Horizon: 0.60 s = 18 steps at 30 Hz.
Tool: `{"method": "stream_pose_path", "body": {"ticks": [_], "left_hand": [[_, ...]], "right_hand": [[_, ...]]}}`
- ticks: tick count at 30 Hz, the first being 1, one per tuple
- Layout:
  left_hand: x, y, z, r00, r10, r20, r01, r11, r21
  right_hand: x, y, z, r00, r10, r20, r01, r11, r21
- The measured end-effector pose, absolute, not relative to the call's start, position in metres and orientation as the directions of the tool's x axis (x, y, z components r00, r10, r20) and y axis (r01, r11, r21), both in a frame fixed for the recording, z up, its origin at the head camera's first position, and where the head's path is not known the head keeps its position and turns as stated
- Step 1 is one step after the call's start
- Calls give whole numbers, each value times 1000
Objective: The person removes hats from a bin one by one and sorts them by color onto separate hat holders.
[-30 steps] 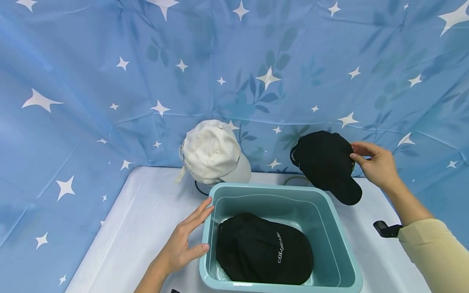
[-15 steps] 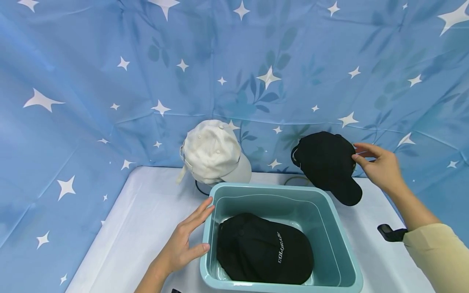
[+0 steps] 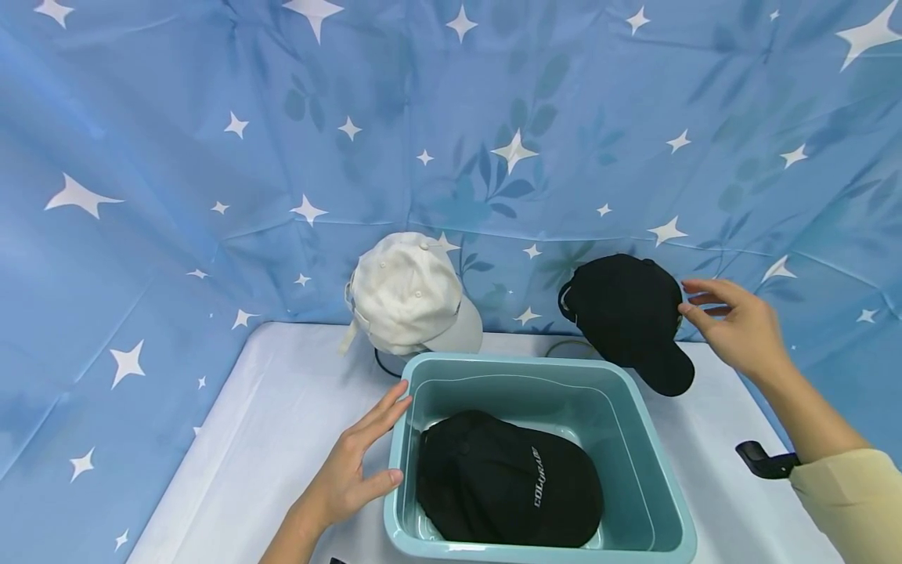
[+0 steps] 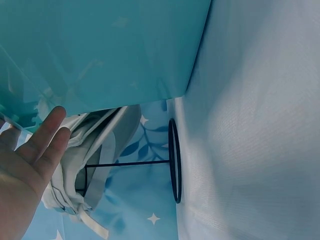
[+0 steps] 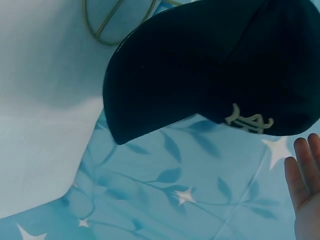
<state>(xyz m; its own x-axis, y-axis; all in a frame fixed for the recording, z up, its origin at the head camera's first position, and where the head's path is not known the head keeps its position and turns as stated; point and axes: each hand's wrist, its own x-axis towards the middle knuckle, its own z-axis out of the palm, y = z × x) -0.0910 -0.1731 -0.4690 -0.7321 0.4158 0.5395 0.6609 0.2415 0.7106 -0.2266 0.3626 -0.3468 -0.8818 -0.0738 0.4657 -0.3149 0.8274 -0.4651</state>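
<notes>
- Closest to us, the teal plastic tub (image 3: pixel 521 392) on the white-covered table (image 3: pixel 282 392); one cap inside it, two outside, so I'd call the count one in and two out.
- In the tub, the black cap with white lettering (image 3: pixel 507 482); crown to the left, brim to the right, the letters seemingly spelling COLORADO; it lies flat on the tub floor.
- At the tub's left side, the left hand (image 3: pixel 348 470); fingers fairly straight, thumb spread away from them, tips resting at the rim, nothing gripped.
- Farther back, the right hand (image 3: pixel 740 325) beside the other dark cap; fingers loosely bent, thumb apart, no pinch on the fabric; the right wrist view shows the fingers next to the crown, though whether the thumb tip touches, I can't tell.
- And that black cap with the gold emblem (image 3: pixel 623 309); rounded crown, brim tipped downward, outside the tub behind its right corner; a brass wire stand (image 5: pixel 108 20) shows close by, its top hidden.
- Off to the left, the cream cap (image 3: pixel 409 294); creased crown, a strap end dangling, perched on a black wire stand (image 4: pixel 170 161) behind the tub, neither hand holding it.
- Farthest, the blue star-print backdrop (image 3: pixel 387 172), hanging behind everything.
</notes>
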Motion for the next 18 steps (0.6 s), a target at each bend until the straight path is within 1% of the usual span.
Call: {"method": "stream_pose_path", "body": {"ticks": [8, 18], "left_hand": [[-91, -173, -470, -730, 417, 542, 663, 239, 709], [-91, -173, -469, -735, 416, 535, 657, 244, 713]], "right_hand": [[-212, 347, -338, -836, -125, 534, -400, 805, -438], [-199, 329, -335, -799, -209, 564, -478, 790, -385]]}}
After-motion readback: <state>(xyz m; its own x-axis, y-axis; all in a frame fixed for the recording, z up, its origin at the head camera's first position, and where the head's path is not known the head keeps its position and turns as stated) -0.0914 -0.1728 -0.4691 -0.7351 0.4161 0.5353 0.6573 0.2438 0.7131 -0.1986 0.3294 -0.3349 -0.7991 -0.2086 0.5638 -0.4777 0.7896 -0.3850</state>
